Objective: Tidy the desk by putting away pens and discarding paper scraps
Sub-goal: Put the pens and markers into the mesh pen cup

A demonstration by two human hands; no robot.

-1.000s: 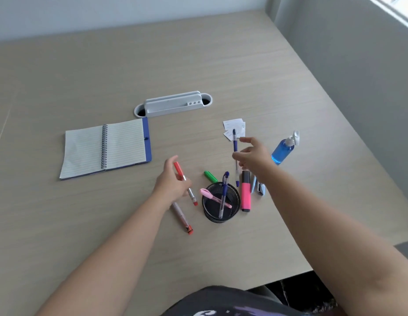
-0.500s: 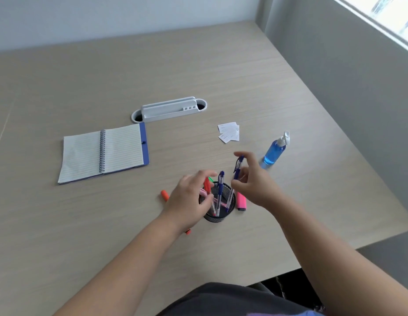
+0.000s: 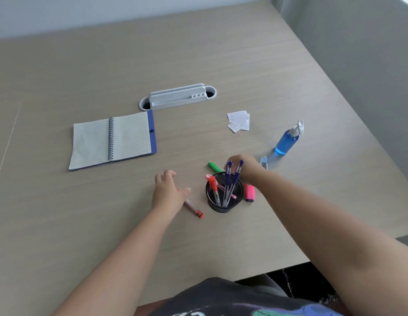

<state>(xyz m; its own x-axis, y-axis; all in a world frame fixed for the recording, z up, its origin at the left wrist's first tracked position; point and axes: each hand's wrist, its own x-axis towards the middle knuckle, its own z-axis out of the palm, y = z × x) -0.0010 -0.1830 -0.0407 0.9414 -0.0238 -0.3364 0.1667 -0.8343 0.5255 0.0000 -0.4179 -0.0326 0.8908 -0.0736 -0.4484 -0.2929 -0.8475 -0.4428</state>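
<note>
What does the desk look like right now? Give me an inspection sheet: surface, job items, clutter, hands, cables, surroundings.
Surface: wood-grain desk, mostly bare.
Job's things: black mesh pen cup holds two blue pens, a red pen and a pink one. Loose on the desk: orange-capped pen, green marker, pink highlighter, paper scraps.
Clutter: open spiral notebook, blue spray bottle, small pale blue item, unclear.
Hands: left hand over the orange-capped pen, grip unclear; right hand behind the cup, fingers hidden.
Cables: nothing seen; grey cable port in the desk.
Surroundings: grey walls.
</note>
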